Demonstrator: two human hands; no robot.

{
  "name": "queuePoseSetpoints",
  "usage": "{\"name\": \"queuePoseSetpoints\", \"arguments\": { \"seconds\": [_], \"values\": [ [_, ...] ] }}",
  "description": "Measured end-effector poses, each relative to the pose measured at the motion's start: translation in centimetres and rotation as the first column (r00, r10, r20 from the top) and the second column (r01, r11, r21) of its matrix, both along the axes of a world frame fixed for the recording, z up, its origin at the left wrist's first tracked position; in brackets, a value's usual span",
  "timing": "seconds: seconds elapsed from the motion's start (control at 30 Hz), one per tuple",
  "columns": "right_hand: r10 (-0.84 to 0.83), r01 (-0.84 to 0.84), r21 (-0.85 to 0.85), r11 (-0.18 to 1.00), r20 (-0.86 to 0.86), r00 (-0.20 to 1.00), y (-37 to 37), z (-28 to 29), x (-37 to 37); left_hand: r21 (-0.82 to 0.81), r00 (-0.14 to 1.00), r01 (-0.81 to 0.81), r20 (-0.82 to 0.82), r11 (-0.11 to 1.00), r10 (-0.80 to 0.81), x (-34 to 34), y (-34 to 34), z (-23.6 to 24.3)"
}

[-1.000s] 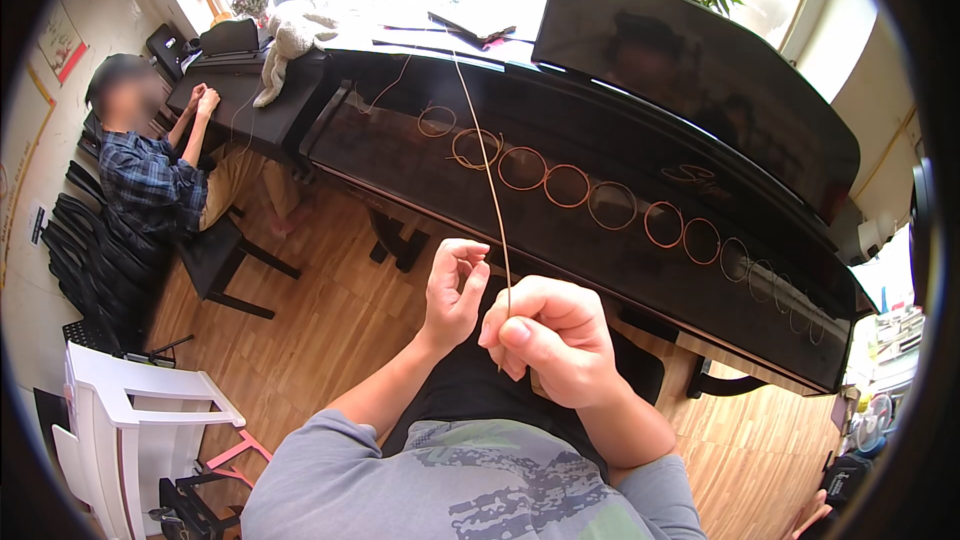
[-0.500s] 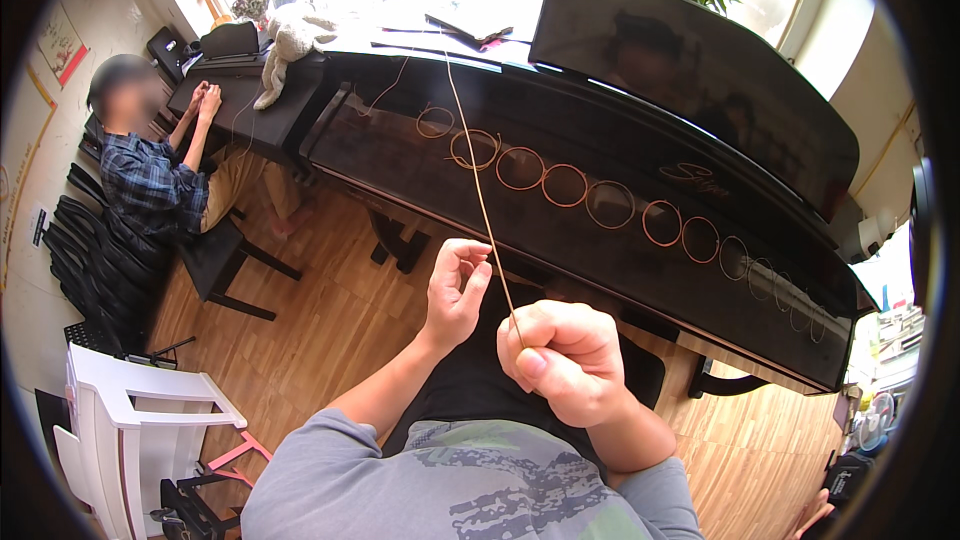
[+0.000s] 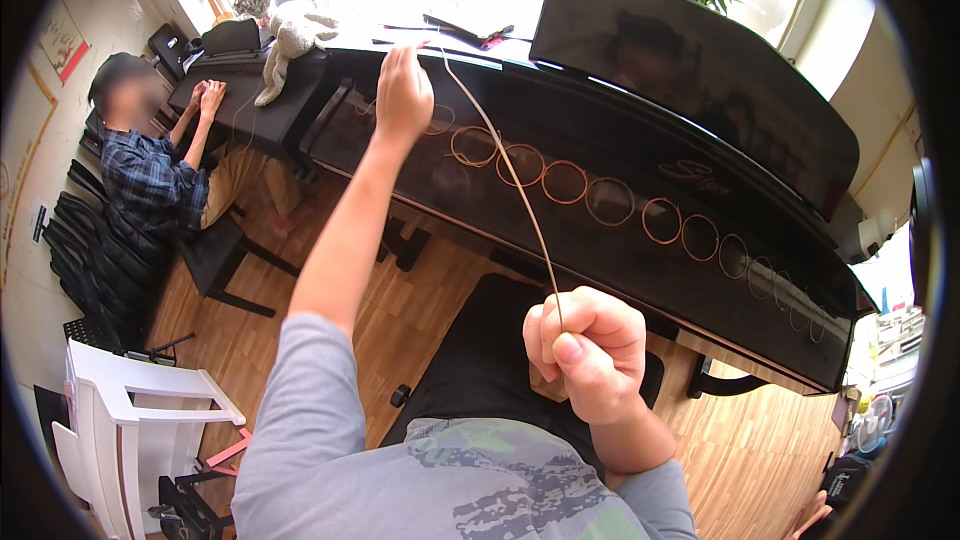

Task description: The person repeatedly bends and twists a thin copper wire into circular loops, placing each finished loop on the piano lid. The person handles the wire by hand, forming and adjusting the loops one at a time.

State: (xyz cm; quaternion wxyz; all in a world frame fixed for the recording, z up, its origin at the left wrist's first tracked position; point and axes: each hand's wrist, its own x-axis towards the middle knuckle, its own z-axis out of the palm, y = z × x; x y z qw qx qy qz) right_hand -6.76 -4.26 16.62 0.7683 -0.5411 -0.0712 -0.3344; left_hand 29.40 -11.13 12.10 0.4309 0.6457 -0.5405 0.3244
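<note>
Right hand [image 3: 590, 345]: thumb pressed onto curled fingers, pinching the near end of a thin brass-coloured wire [image 3: 516, 172]. Tail end inside the fist, can't see it.

Wire rises from the grip, long axis running away from the wearer and leaning left. Steep by the thumb, more slanted farther out, gentle bow to the right. Far end points up-left of the grip, toward the bright ledge; exact tip lost in glare.

Left hand [image 3: 405, 90]: up-left of the grip, arm extended, fingers together and pointing away, just beside the wire's far stretch. Can't tell if they pinch it or only come close.

Step in hand, my read: one wire managed lengthwise, right hand anchoring, left hand at the far part. Next move seems to call for a firm right pinch, a sure left hold on the wire, and care with the bow so it doesn't spring or kink.

Beyond the grip: black piano [image 3: 660, 280], with a row of wire coils [image 3: 588, 183] on it, from up-left of the grip round to its right; left ones coppery, rightmost thin and pale. Loose papers [image 3: 465, 30] past the left hand. Far left of the grip: seated person [image 3: 150, 175] in a checked shirt, hands close together.
</note>
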Motion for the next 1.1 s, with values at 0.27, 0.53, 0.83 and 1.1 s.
{"name": "queuePoseSetpoints", "arguments": {
  "seconds": [0.27,0.53,0.83,1.1],
  "values": [
    [-0.058,0.057,0.027,0.998,0.023,0.998,-0.8,-0.3,-0.7,0.585,0.978,-0.203,0.161,0.785,0.132,10.7,-8.8,-0.2],
    [-0.289,0.296,-0.051,0.954,0.115,0.95,-1.0,0.5,-2.3,0.576,0.989,-0.144,0.05,0.805,0.141,12.0,-10.2,-0.4],
    [-0.485,0.511,-0.138,0.848,0.182,0.855,0.8,1.8,-3.8,0.375,0.938,-0.279,0.303,0.884,0.168,14.0,-10.6,-0.8],
    [-0.479,0.472,-0.159,0.867,-0.002,0.878,1.5,1.6,-4.6,0.125,0.999,0.036,-0.023,0.991,-0.033,9.6,-7.0,0.8]
  ]
}}
